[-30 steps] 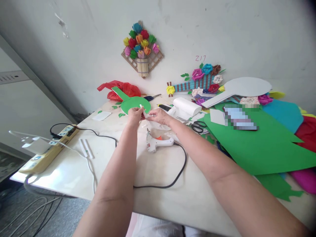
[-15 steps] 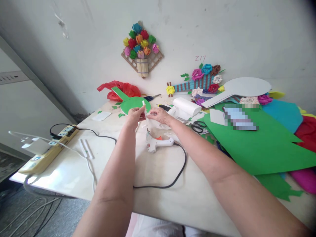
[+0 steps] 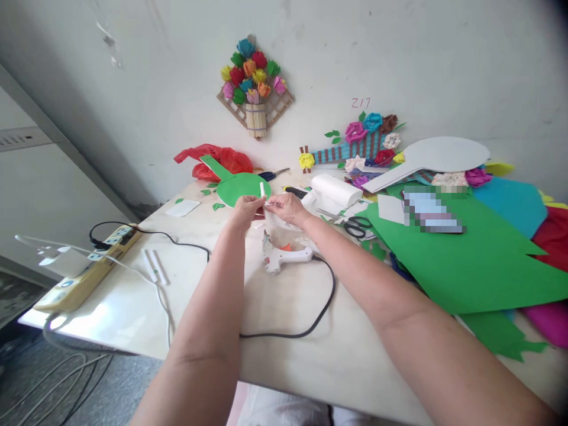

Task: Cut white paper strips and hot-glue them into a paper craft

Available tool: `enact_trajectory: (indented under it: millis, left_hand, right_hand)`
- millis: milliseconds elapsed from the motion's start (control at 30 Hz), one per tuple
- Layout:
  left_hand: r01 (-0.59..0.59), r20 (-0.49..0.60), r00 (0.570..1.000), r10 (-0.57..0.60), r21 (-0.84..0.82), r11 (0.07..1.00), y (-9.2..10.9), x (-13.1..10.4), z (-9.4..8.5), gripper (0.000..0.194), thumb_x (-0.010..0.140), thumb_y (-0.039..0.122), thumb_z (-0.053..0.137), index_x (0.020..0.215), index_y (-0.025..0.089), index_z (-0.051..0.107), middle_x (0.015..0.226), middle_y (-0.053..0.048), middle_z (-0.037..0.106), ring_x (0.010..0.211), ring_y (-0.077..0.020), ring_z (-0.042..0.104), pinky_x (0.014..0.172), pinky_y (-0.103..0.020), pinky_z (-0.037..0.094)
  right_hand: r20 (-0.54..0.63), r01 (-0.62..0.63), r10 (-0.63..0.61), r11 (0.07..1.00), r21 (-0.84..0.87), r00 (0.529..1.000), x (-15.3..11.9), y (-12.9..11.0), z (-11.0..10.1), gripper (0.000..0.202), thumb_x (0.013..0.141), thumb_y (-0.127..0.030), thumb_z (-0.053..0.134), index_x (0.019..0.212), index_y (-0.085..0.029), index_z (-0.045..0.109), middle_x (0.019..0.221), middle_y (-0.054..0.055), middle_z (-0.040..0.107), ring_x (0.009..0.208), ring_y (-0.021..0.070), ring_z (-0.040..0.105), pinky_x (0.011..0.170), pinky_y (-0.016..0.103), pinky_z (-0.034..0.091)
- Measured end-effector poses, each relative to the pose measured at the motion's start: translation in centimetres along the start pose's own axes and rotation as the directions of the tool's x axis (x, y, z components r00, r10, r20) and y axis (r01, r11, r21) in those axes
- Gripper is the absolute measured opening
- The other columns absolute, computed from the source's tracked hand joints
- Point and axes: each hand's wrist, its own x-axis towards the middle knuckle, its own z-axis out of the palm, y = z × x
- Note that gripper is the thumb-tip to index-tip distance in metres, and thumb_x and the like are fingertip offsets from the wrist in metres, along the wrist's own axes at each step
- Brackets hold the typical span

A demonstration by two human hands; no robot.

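Over the middle of the table my left hand [image 3: 248,210] is closed around a slim white strip [image 3: 262,189], whose upper end sticks up above the fingers. My right hand [image 3: 287,210] pinches thin white material at the same spot, its fingertips nearly touching the left ones. A sheer white piece [image 3: 277,222] hangs beneath the right hand; what it is made of I cannot tell. Just nearer to me lies a white glue gun [image 3: 286,257] with an orange trigger. Behind the hands rests a green paddle-shaped board [image 3: 243,188].
Black-handled scissors [image 3: 356,226], a white paper roll [image 3: 336,190] and green sheets [image 3: 465,266] lie to the right, with a phone [image 3: 432,210] on top. A power strip [image 3: 95,266] with cords runs along the left edge. Two white strips [image 3: 155,267] lie nearby.
My hands have drawn closer together. The white strip's upper end has shifted slightly right, and my right fingers have closed in beside the left ones.
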Motion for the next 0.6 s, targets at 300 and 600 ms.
enact_trajectory:
  millis: [300,600]
  left_hand:
    - [-0.018,-0.065,0.998,0.016,-0.032,0.999,0.0,0.1,-0.2,0.026,0.07,0.031,0.066,0.058,0.012,0.052,0.047,-0.002,0.054,0.041,-0.0094,0.051,0.046,-0.023,0.046]
    - [-0.041,-0.196,0.98,0.033,-0.041,0.998,0.1,0.5,0.3,0.026,0.072,0.028,0.064,0.056,0.014,0.049,0.041,-0.001,0.052,0.034,-0.0089,0.047,0.041,-0.02,0.043]
  right_hand:
    - [0.052,0.006,-0.005,1.0,-0.012,0.999,0.0,0.6,0.0,0.023,0.079,-0.035,0.053,0.08,-0.016,0.065,0.065,-0.001,0.057,0.059,0.0096,0.043,0.056,0.021,0.026]
    - [0.027,-0.051,0.053,0.996,-0.067,0.998,0.0,-0.6,-0.3,0.024,0.073,-0.038,0.057,0.064,-0.016,0.061,0.057,-0.003,0.049,0.056,0.0087,0.037,0.053,0.021,0.022]
